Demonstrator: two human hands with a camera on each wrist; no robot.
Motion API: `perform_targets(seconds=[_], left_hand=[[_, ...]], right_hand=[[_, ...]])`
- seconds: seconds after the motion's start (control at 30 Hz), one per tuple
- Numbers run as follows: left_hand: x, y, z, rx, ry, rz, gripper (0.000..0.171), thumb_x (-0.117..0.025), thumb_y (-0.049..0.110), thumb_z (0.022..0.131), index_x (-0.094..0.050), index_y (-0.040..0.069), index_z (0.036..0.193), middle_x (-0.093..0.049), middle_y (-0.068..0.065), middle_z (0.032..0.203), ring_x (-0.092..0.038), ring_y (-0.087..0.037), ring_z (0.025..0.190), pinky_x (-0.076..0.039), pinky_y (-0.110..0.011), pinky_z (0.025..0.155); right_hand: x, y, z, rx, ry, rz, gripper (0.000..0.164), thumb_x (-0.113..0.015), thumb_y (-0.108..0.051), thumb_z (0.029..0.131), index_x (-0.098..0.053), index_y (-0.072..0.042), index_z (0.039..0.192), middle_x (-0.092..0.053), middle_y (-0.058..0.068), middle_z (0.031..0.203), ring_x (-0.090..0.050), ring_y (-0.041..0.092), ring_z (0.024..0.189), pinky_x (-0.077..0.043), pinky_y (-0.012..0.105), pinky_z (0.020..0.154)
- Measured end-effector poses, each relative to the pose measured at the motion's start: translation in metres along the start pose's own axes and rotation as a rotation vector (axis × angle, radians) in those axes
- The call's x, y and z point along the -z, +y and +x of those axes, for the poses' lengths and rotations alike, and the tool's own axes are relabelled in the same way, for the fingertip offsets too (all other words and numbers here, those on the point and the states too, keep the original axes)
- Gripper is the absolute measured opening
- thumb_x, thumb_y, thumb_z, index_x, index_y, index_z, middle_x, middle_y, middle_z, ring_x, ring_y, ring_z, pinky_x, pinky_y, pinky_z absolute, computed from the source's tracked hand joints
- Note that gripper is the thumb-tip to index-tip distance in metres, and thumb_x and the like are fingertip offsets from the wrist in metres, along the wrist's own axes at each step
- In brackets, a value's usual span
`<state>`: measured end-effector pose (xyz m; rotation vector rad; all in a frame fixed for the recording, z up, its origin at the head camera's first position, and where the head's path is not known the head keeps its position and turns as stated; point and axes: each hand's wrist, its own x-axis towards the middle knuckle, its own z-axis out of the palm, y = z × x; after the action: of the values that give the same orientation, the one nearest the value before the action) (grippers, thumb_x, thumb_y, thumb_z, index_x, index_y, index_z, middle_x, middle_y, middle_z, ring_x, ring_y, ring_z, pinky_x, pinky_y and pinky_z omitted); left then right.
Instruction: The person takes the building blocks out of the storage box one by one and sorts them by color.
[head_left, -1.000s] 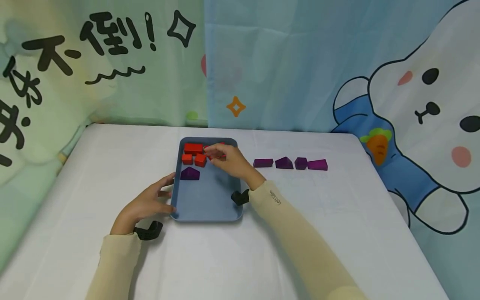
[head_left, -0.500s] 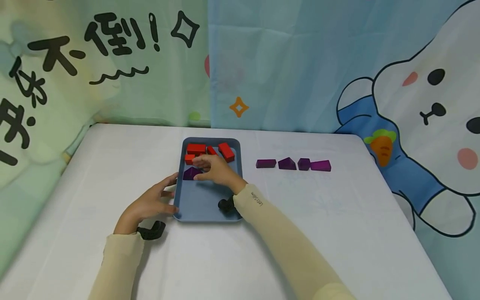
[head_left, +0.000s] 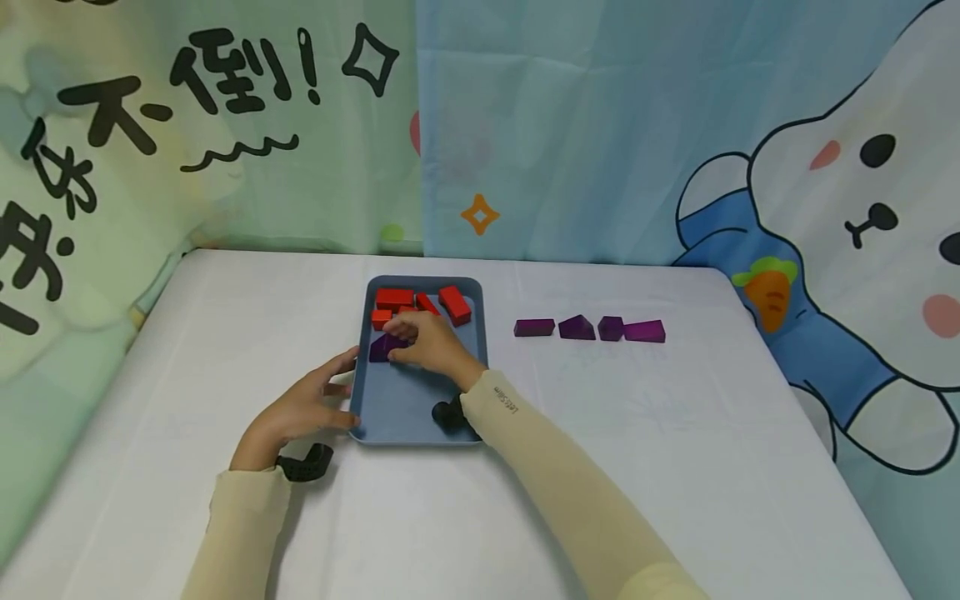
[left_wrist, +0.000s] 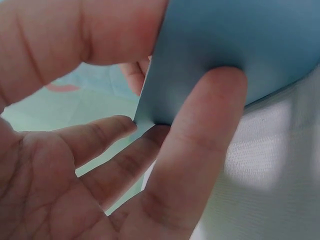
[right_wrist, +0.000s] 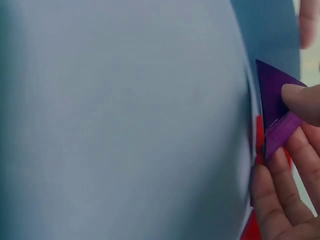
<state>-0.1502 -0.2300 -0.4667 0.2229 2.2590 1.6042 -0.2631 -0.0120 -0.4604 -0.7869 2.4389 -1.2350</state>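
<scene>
Purple block (right_wrist: 273, 92), pinched by the right hand (head_left: 431, 342), could knock the red blocks (head_left: 394, 298) just beyond the grip if twisted.

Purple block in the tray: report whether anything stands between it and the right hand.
Nothing visible does: the right hand has its thumb directly on the purple block. A red block lies beyond it in the head view, not between.

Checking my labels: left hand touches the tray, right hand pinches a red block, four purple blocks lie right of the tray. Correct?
One error: the right hand pinches a purple block, not a red one, as the right wrist view shows. The rest stands.
</scene>
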Motion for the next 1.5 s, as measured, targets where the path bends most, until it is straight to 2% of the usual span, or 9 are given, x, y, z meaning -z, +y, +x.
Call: perform_targets(seconds=[0.2,0.4,0.57,0.77,1.0,1.2,1.37,1.5], left_hand=[[-0.002,0.003,0.000,0.011,0.002,-0.003,0.111,-0.080,-0.002,0.079,-0.017,-0.004,0.170,-0.031,-0.036,0.167,-0.050,-0.057,0.139,-0.044,-0.064,0.110],[-0.002,0.004,-0.002,0.021,0.004,-0.006,0.111,-0.080,-0.003,0.079,-0.017,-0.004,0.171,-0.031,-0.035,0.168,-0.050,-0.055,0.140,-0.043,-0.062,0.111],[-0.002,0.004,-0.004,0.015,0.005,-0.007,0.110,-0.081,-0.004,0.081,-0.018,-0.004,0.170,-0.029,-0.035,0.169,-0.049,-0.056,0.141,-0.046,-0.058,0.109],[-0.004,0.004,-0.005,0.009,0.002,-0.011,0.110,-0.081,-0.004,0.081,-0.017,-0.004,0.170,-0.029,-0.034,0.170,-0.049,-0.056,0.142,-0.045,-0.058,0.110],[-0.004,0.004,-0.007,0.014,-0.001,-0.012,0.109,-0.081,-0.003,0.082,-0.017,-0.004,0.170,-0.027,-0.035,0.170,-0.048,-0.057,0.142,-0.051,-0.050,0.104],[-0.004,0.005,-0.010,0.020,-0.004,-0.003,0.109,-0.080,-0.003,0.083,-0.015,-0.004,0.171,-0.025,-0.035,0.171,-0.047,-0.058,0.142,-0.052,-0.050,0.102],[-0.004,0.003,-0.010,0.012,-0.017,-0.019,0.109,-0.080,-0.004,0.085,-0.013,-0.004,0.171,-0.024,-0.035,0.171,-0.047,-0.059,0.142,-0.055,-0.040,0.097],[-0.005,0.002,-0.011,0.018,-0.019,-0.015,0.108,-0.080,-0.004,0.086,-0.013,-0.003,0.171,-0.024,-0.035,0.171,-0.047,-0.058,0.142,-0.055,-0.034,0.095]], right_hand=[[0.020,-0.001,-0.013,0.044,0.001,0.072,0.037,-0.082,0.001,0.093,-0.073,0.005,0.128,-0.075,0.020,0.124,-0.070,0.032,0.113,-0.057,0.033,0.098],[0.048,0.002,-0.031,0.082,0.013,0.119,0.041,-0.081,0.002,0.093,-0.071,0.007,0.132,-0.073,0.021,0.127,-0.069,0.033,0.115,-0.057,0.038,0.101],[0.076,0.001,-0.050,0.116,0.052,0.108,0.043,-0.080,0.003,0.093,-0.069,0.008,0.134,-0.072,0.021,0.131,-0.068,0.034,0.118,-0.055,0.044,0.104],[0.113,0.010,-0.075,0.163,0.109,0.048,0.042,-0.080,0.005,0.093,-0.068,0.010,0.132,-0.072,0.024,0.130,-0.069,0.038,0.118,-0.056,0.049,0.100],[0.154,0.025,-0.102,0.088,0.142,-0.015,0.042,-0.077,0.007,0.095,-0.066,0.011,0.136,-0.069,0.028,0.135,-0.066,0.042,0.125,-0.053,0.053,0.105],[0.187,0.038,-0.121,0.030,0.168,-0.093,0.044,-0.073,0.007,0.099,-0.062,0.012,0.140,-0.066,0.029,0.140,-0.064,0.044,0.130,-0.050,0.055,0.110],[0.213,0.050,-0.139,-0.014,0.197,-0.176,0.046,-0.069,0.009,0.100,-0.059,0.012,0.145,-0.063,0.030,0.144,-0.062,0.046,0.133,-0.049,0.058,0.110],[0.233,0.064,-0.154,-0.082,0.205,-0.243,0.048,-0.064,0.010,0.103,-0.055,0.011,0.150,-0.057,0.030,0.150,-0.056,0.047,0.138,-0.047,0.058,0.111]])
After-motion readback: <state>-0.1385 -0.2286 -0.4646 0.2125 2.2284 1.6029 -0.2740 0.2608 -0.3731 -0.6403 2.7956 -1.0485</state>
